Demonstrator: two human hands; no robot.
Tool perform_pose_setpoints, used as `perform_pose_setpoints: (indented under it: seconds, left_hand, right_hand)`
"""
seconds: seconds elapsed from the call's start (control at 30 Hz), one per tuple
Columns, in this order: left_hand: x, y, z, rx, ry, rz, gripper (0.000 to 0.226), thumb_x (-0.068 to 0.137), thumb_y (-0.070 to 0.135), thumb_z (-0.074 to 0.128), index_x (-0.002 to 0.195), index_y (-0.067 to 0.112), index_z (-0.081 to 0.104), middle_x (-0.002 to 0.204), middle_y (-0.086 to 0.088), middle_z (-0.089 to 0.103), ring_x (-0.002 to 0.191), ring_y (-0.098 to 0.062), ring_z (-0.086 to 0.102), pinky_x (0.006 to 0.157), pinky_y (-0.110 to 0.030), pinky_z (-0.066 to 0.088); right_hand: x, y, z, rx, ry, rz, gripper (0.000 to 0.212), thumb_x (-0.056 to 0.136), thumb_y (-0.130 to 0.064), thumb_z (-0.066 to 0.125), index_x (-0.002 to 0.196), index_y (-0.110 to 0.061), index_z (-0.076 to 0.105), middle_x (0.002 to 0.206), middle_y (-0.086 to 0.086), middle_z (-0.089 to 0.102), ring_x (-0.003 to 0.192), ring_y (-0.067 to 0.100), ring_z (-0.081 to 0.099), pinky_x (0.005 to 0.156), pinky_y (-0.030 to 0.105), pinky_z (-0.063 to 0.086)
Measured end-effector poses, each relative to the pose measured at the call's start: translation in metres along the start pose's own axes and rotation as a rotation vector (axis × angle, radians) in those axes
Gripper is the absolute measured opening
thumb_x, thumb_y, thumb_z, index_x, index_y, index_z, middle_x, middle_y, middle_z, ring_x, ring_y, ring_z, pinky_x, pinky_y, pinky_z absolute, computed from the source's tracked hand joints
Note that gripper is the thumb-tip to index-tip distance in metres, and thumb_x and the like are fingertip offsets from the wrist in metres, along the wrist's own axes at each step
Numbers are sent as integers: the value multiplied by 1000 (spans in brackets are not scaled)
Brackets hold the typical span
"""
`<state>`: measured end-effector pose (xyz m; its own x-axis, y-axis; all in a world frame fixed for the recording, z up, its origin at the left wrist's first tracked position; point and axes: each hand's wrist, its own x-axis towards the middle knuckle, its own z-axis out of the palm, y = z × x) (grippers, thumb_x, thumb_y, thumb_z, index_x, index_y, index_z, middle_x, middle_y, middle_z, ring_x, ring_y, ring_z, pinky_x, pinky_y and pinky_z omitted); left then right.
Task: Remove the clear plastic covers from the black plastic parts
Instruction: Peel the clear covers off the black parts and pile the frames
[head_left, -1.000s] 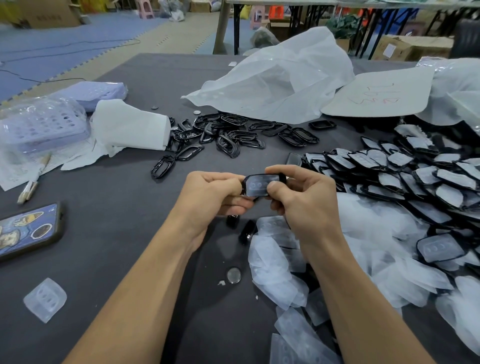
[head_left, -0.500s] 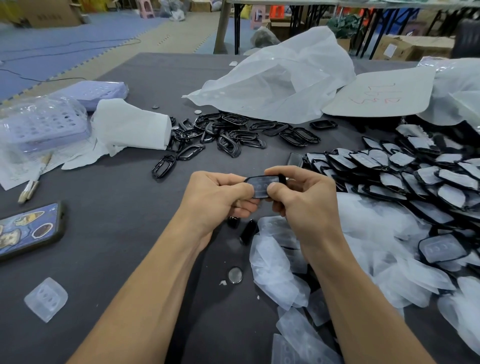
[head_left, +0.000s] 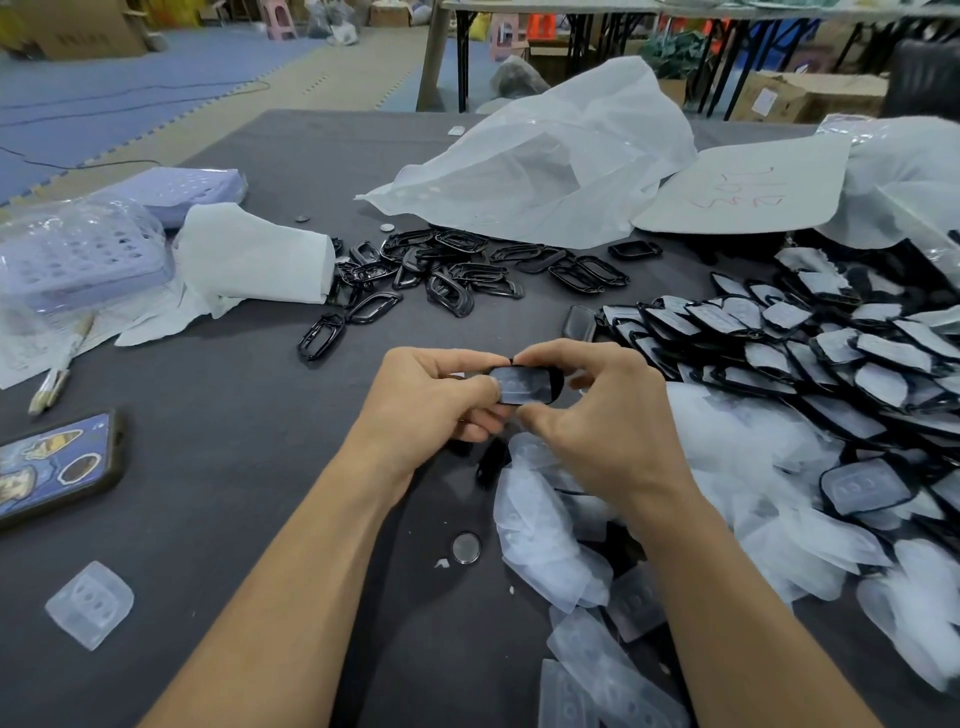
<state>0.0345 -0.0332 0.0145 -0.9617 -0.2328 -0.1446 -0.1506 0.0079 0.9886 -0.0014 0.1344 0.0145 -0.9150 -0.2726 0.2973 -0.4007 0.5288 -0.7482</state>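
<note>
Above the table's middle, both my hands hold one black plastic part (head_left: 555, 383) with a clear plastic cover (head_left: 522, 387) on its face. My left hand (head_left: 434, 397) grips its left end, thumb on the cover. My right hand (head_left: 597, 410) pinches its right end between index finger and thumb. A pile of covered black parts (head_left: 810, 338) lies to the right. Bare black frames (head_left: 467, 270) are heaped behind my hands. Removed clear covers (head_left: 556, 525) lie under and beside my right forearm.
A phone (head_left: 52, 467) lies at the left edge, with a loose clear cover (head_left: 91, 605) near it. A coin cell (head_left: 466, 547) sits between my forearms. White tissue (head_left: 254, 260), lilac trays (head_left: 78, 249) and a big plastic bag (head_left: 545, 171) fill the back.
My right index finger has reached over the part's top edge and my thumb has dropped below it. The part now shows more of its covered face.
</note>
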Motion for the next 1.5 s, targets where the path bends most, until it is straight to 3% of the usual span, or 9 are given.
perform_pose_setpoints:
  seconds: [0.13,0.3,0.4,0.57,0.73,0.93,1.1,1.27,1.5]
  left_hand:
    - [2,-1,3,-22,168,61,8,79,26,77,80,23,84,78,-6,79,59,-15,69,55,-24,55]
    - [11,-4,-9,42,495,187,13,79,23,71,73,27,82,70,6,77,63,-10,73,68,-24,59]
    - [14,-4,-24,398,710,259,28,84,19,64,102,34,80,87,19,77,87,1,72,86,-9,49]
    - [25,-10,-50,907,586,109,58,92,9,56,150,8,49,156,-12,45,149,-33,30,123,-45,27]
    - [24,-14,-41,944,474,82,44,94,12,52,134,24,66,131,-9,70,119,-37,59,102,-41,43]
    - [23,-14,-38,660,471,149,42,85,3,64,112,30,80,107,10,79,108,-12,71,103,-25,49]
    - [25,-16,-37,717,560,144,37,83,10,68,111,32,77,90,8,72,92,-20,63,84,-26,44]
    - [26,-17,-38,756,506,83,46,90,17,63,133,32,69,127,1,73,120,-24,63,102,-35,47]
    - [27,-18,-41,728,507,77,43,89,16,65,128,35,73,125,5,74,118,-20,65,97,-28,47]
  right_hand:
    - [7,7,-25,-79,104,67,39,71,-11,84,104,-31,80,87,-23,72,91,-9,65,81,2,42]
    - [12,24,-65,-467,423,379,88,80,-24,85,156,-22,39,159,7,43,151,30,28,124,47,18]
    - [7,16,-42,-453,321,258,71,82,-11,78,148,-21,52,160,6,43,151,25,29,125,45,17]
    - [9,11,-1,-371,15,119,62,94,-22,66,153,-27,46,164,-4,37,153,17,20,127,36,8]
    - [26,27,12,-526,-198,146,72,105,-50,40,165,-23,9,173,-2,9,159,16,-1,126,37,-6]
    - [18,21,15,-336,36,90,47,100,-14,51,147,-18,55,126,6,68,126,20,53,119,34,26]
    - [23,20,13,-541,-176,137,57,106,-30,45,160,-18,29,167,8,25,153,26,23,124,40,18]
    - [58,7,9,-583,-103,213,25,102,-30,53,117,-10,54,121,12,57,113,35,57,82,38,37]
    - [86,-9,3,-544,-24,354,14,89,4,53,80,-7,58,107,21,70,100,40,67,74,35,48]
